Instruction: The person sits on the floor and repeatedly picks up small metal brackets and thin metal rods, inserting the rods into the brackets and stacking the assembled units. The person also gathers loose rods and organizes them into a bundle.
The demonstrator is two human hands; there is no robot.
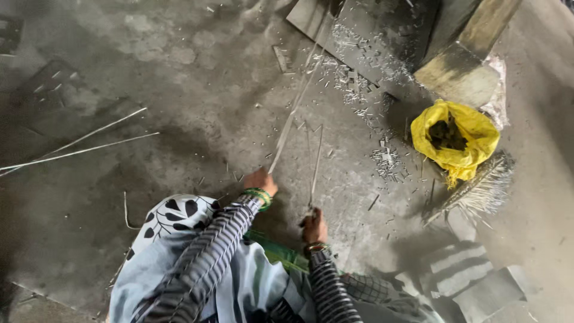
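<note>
- While the left hand [261, 180] closes its grip on a long metal strip [294, 113], the right hand [314, 226] grips thin rods [315, 161].
- Yellow sack [457, 139] sits well apart on the floor [179, 78].

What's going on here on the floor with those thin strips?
A person crouches over a grey concrete floor. The left hand grips the near end of a long pale strip that runs away toward a dark slab. The right hand grips a shorter strip standing nearly upright. Small cut bits litter the floor. A yellow bag sits open to the right, a broom beside it, and loose strips lie at left.
</note>
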